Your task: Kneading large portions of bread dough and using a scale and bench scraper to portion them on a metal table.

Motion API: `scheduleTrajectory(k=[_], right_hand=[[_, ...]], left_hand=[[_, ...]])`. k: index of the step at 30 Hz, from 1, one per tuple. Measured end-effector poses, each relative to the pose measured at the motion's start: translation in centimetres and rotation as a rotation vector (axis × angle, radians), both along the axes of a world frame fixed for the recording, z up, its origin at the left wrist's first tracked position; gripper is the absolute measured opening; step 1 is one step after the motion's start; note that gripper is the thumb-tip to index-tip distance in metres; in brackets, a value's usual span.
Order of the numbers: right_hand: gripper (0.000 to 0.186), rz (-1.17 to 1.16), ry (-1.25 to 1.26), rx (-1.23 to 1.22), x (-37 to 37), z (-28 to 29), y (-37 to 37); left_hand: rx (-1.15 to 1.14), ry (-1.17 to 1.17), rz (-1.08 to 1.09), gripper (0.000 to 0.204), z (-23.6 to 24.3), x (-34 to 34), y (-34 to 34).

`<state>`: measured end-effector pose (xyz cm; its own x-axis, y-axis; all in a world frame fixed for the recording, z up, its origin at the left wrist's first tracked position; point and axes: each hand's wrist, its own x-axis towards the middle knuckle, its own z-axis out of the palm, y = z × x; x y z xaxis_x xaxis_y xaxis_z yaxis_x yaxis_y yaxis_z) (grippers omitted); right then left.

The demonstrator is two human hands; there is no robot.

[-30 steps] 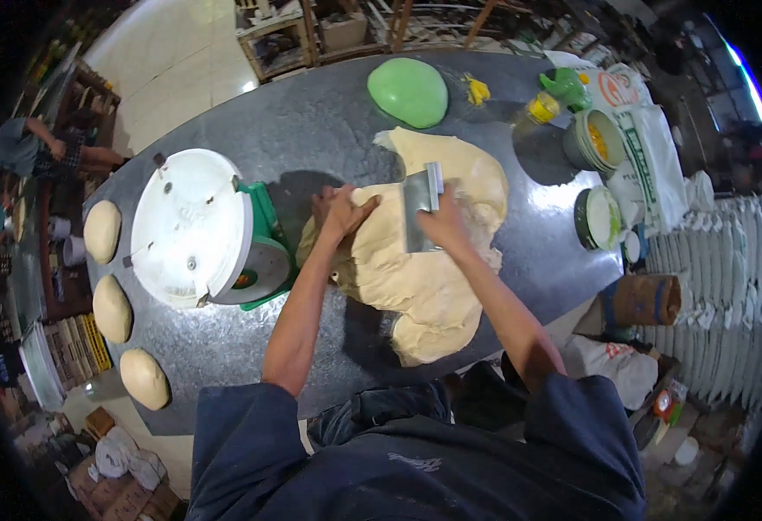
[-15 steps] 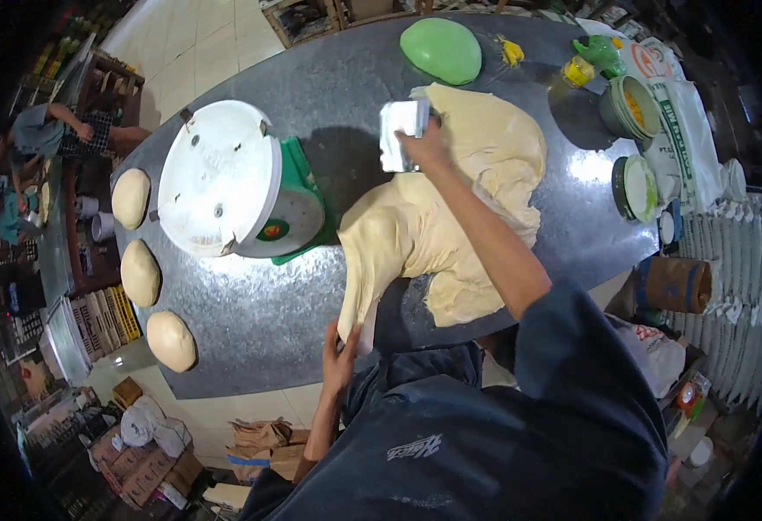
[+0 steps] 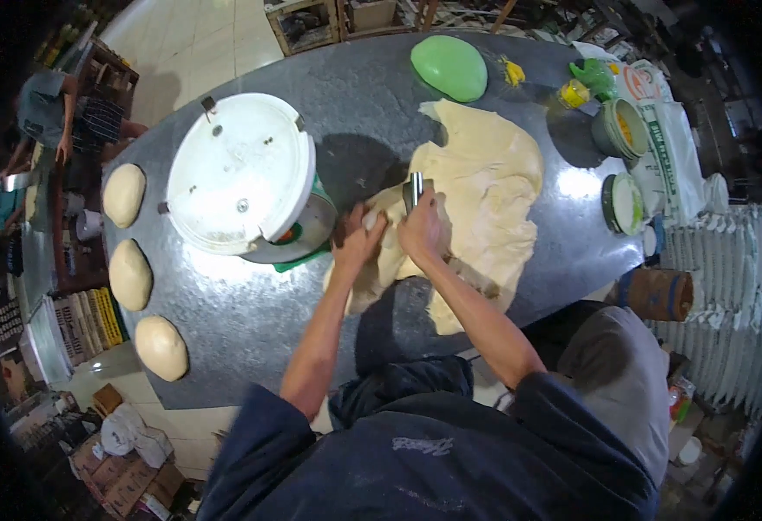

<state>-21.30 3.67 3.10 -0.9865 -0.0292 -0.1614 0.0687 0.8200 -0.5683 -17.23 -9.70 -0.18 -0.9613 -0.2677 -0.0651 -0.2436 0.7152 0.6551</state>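
A large, pale slab of dough [image 3: 489, 169] spreads over the right half of the metal table. My right hand [image 3: 422, 233] is closed around a metal dough scraper [image 3: 415, 188], held on edge against the dough's left part. Just left of it, my left hand [image 3: 359, 239] grips the left flap of the dough with curled fingers; part of that flap is hidden beneath the hand and forearm. Beside my left hand stands a green weighing scale [image 3: 307, 230] carrying a wide white round pan [image 3: 233, 169]. Three rounded dough pieces [image 3: 131, 274] lie in a row along the table's left edge.
Near the far edge sit a green dome-shaped thing [image 3: 450, 69] and a small yellow item [image 3: 512, 72]. Tubs [image 3: 621, 128], a yellow-labelled bottle [image 3: 574, 93] and a white sack [image 3: 672, 139] line the right side. Another person [image 3: 47, 108] is at the far left.
My right hand has drawn nearer and turned the scraper from flat to on edge. My left hand has moved from the near table edge up onto the dough flap, which now lies bunched.
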Motion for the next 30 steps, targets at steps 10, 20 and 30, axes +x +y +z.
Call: scheduleTrajectory(k=[10,20,30], right_hand=[[0.043,0.136,-0.041,-0.302,-2.6,-0.9,0.8],[0.042,0.359,-0.071,-0.047,5.7,-2.6,-1.8],[0.036,0.332,-0.496,-0.868,4.1,7.0,4.9]], left_hand=[[0.747,-0.376,0.771,0.079,2.2,27.1,1.2],[0.651,-0.022,0.691,0.059,-0.3,16.6,-0.1],[1.099,0.363,0.369,0.05,15.8,12.5,-3.5]])
